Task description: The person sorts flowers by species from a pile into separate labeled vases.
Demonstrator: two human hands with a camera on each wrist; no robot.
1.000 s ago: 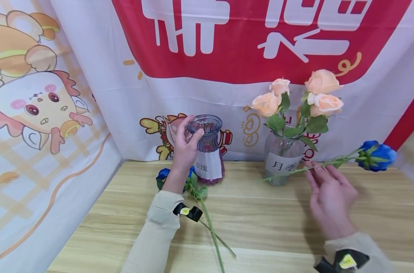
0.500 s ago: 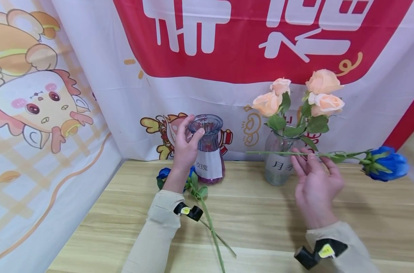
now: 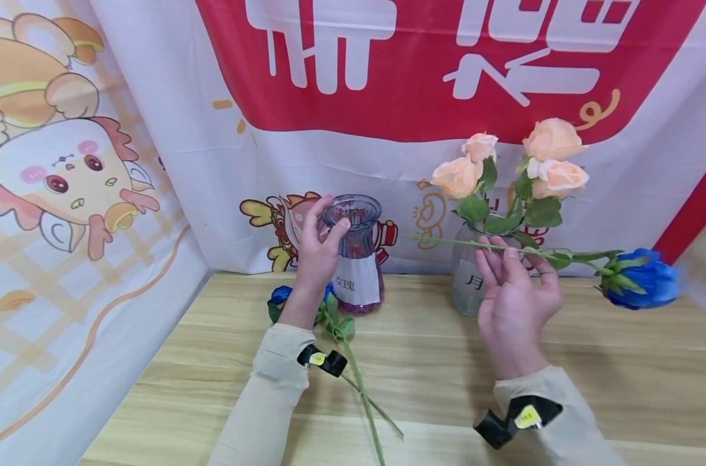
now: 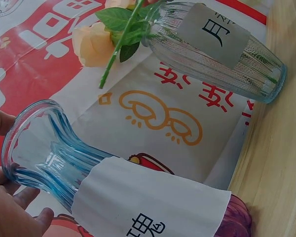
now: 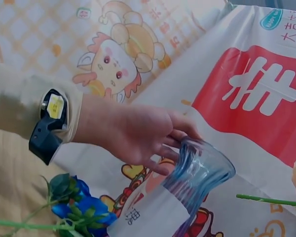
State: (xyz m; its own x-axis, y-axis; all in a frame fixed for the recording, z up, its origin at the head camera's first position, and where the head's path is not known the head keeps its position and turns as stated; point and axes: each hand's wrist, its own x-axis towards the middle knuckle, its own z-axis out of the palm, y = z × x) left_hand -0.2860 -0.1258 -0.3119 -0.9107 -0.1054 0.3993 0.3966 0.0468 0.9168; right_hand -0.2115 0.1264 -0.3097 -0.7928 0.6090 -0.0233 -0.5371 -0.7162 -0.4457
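My left hand (image 3: 319,255) grips the neck and rim of a glass vase (image 3: 358,244), bluish at the top and purple at its base, which stands upright with a white label on its front. In my right hand (image 3: 516,307) the fingers pinch the green stem of a blue rose (image 3: 640,279). Its bloom points right, and the cut stem end reaches left, a short way from the held vase's rim. The left wrist view shows that stem end (image 4: 103,83) in the air beyond the vase mouth. Blue roses (image 3: 279,298) lie on the table, partly hidden by my left forearm.
Behind my right hand stands a second labelled glass vase (image 3: 464,294) holding several peach roses (image 3: 553,139). The loose roses' stems cross on the wooden table (image 3: 440,388) toward its front. A printed cloth (image 3: 213,162) hangs along the back and left side.
My right hand has moved left and slightly up with the blue rose, and its stem end has swung up and left toward the held vase. The left hand has stayed on the vase.
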